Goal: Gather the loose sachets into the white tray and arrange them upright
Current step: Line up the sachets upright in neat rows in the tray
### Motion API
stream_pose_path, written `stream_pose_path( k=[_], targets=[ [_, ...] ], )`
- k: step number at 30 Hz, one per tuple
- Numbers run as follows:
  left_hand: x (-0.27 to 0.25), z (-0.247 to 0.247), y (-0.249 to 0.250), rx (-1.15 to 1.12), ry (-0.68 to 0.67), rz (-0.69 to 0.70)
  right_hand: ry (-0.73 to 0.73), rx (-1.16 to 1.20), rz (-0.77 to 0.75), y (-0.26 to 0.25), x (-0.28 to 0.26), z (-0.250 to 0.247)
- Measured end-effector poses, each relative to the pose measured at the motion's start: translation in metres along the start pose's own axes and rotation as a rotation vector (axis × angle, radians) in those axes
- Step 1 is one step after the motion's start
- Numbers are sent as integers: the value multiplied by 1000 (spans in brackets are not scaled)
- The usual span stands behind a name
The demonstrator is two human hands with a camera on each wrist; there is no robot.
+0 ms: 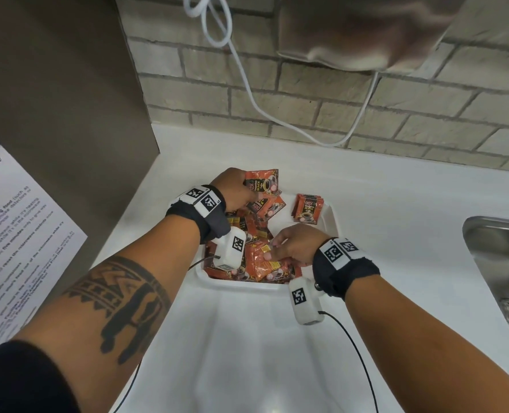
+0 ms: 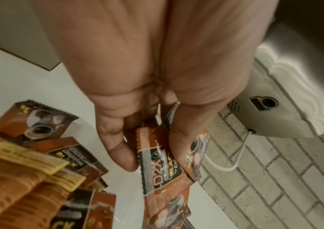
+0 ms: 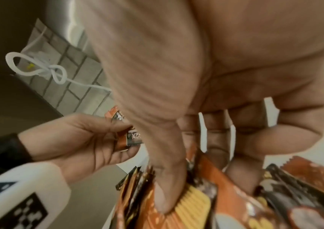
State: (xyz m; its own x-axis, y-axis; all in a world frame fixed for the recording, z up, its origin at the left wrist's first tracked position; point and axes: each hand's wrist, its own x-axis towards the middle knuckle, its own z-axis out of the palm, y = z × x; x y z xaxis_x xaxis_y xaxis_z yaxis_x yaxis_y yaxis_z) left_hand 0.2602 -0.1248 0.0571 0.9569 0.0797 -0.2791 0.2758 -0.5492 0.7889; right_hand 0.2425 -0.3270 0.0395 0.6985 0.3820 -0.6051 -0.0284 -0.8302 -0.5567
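Observation:
A white tray (image 1: 330, 217) sits on the counter, filled with a loose heap of orange-and-black coffee sachets (image 1: 256, 263). A few sachets (image 1: 308, 208) stand upright against its far right wall. My left hand (image 1: 232, 189) is at the tray's far left and holds a small bunch of sachets (image 1: 262, 181) upright; in the left wrist view its fingers (image 2: 118, 145) and thumb pinch the bunch of sachets (image 2: 163, 167). My right hand (image 1: 289, 244) is on the near part of the heap, and its thumb (image 3: 165, 193) and fingers pinch a sachet (image 3: 194, 206).
A steel sink (image 1: 503, 263) lies at the right. A brown cabinet wall (image 1: 62, 99) with a printed notice (image 1: 11, 234) stands at the left. A white cable (image 1: 247, 84) hangs on the brick wall below a wall-mounted unit (image 1: 360, 34). White counter (image 1: 247, 353) stretches in front of the tray.

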Motion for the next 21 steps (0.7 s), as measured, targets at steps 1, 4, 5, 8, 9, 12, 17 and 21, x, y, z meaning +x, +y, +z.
stream_pose_path(
  k=[1, 4, 5, 8, 9, 12, 17, 21],
  targets=[
    [0, 1, 1, -53, -4, -14, 10, 17, -6, 1, 1, 2],
    [-5, 6, 5, -199, -18, -71, -30, 245, 56, 4, 1, 4],
    [-5, 7, 5, -245, -23, -91, -41, 295, 73, 6, 0, 3],
    [-6, 9, 4, -346, -19, -125, -30, 373, 62, 11, -2, -7],
    [-7, 10, 3, -374, -18, -131, -27, 386, 60, 12, -4, -11],
    [-8, 10, 1, -455, -7, -143, -21, 452, 34, 19, -9, -24],
    [-11, 10, -2, -553, 34, -138, -13, 523, 6, 31, -13, -35],
    [-12, 10, -6, -586, 46, -127, 38, 584, -7, 35, -16, -36]
  ],
)
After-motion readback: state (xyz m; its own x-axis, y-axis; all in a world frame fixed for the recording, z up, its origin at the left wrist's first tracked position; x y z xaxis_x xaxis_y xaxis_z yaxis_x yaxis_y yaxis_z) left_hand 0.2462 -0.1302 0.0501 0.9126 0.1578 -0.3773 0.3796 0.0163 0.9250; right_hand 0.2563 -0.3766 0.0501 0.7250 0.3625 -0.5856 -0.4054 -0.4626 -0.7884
